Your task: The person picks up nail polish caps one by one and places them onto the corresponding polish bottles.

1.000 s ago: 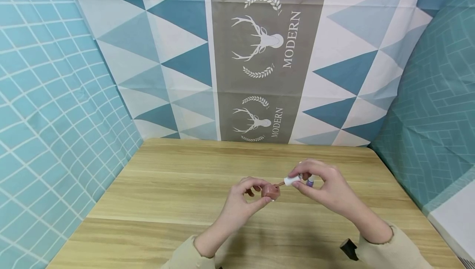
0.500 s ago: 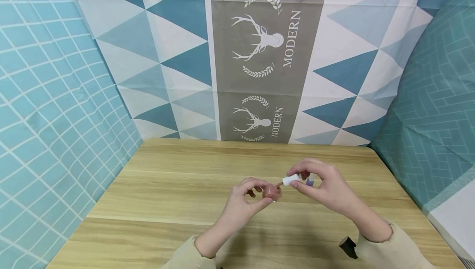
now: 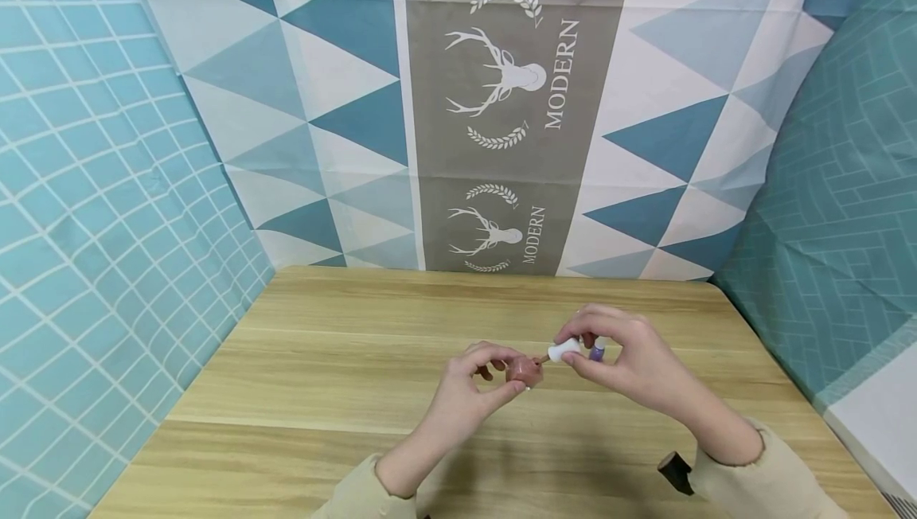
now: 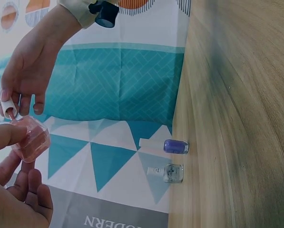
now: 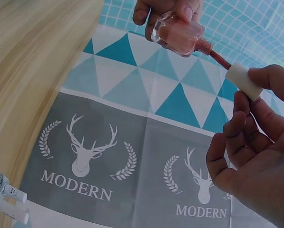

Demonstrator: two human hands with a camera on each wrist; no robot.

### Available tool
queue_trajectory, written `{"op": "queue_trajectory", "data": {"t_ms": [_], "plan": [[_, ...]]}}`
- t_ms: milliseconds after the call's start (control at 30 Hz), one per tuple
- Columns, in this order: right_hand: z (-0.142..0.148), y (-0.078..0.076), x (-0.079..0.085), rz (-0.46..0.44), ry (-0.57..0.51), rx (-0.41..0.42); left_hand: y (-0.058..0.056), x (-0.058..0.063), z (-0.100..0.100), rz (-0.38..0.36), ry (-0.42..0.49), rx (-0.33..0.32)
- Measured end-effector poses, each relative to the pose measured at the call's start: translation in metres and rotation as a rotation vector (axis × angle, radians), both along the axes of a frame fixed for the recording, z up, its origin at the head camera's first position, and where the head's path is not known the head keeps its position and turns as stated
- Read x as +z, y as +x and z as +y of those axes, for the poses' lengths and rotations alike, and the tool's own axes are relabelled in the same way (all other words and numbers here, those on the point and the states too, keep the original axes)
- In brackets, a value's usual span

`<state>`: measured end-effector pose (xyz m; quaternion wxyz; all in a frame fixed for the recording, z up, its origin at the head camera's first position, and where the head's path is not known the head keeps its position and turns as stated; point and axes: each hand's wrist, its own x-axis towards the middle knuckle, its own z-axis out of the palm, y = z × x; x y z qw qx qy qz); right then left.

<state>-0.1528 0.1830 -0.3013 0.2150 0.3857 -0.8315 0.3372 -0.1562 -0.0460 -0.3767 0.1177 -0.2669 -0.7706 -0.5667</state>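
A clear glass nail polish bottle (image 5: pixel 180 37) with pinkish-brown polish is pinched between the thumb and fingers of my left hand (image 3: pixel 464 385). It is tilted, with its neck towards my right hand (image 3: pixel 634 356). That hand pinches the white cap (image 5: pixel 244 80) of the same bottle between thumb and fingers. From the cap a polish-coated brush stem (image 5: pixel 220 60) runs into the bottle's neck; its bristle end is not distinct. Both hands are above the wooden table (image 3: pixel 322 392), and the cap is apart from the neck.
On the table beyond my right hand stand a purple nail polish bottle (image 4: pixel 175 146) and a clear one with dark flecks (image 4: pixel 173 173), both white-capped. Patterned cloth (image 3: pixel 494 105) rises behind the table. A white surface (image 3: pixel 877 415) lies at the right edge.
The white cap has shifted slightly, and a shorter length of brush stem shows outside the neck than a second ago. My left hand and the bottle have hardly moved.
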Motion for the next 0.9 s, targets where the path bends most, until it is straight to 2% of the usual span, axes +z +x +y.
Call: {"op": "queue_trajectory", "data": {"t_ms": [333,667,900], "plan": [[0.0003,-0.0001,0.0027,-0.018,0.024,-0.031,0.0008,0.0006,0.0003,-0.025,0.015,-0.002],[0.0002,-0.0003,0.0057,0.05,0.01,-0.02,0.0009,-0.001,-0.0009,-0.002,0.026,0.006],[-0.0003,-0.0009,0.0059,0.016,0.047,-0.04,-0.0007,-0.003,-0.0023,0.0,0.015,-0.005]]}}
